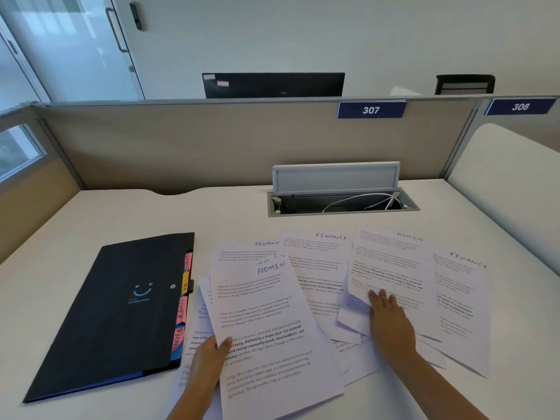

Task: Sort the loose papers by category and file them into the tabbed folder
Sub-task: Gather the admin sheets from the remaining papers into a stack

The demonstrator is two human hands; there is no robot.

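On the pale, smooth desk (106, 207), at the left, a black folder (115, 310) lies closed and flat, its near corner close to the front edge, with bare surface open behind it up to the fabric partition (181, 147). Coloured paper tabs (182, 310), pink, yellow and blue, stick out along its right edge and touch the nearest loose sheets. Just right of the tabs, the left hand (209, 365) pinches the left edge of a printed sheet headed ADMIN (266, 328), thumb on top, fingers underneath; more sheets lie beneath it. Further right, thin white papers fan out in overlapping layers, two headed FINANCE (321, 268) at the back. The right hand (391, 325) rests flat and unclenched on a second ADMIN sheet (391, 262), fingertips at its curled lower edge, gripping nothing. At far right a FINANCE sheet (463, 298) lies with clear desk beyond it. Behind the papers, a cable tray (342, 204) stands with its grey lid raised.
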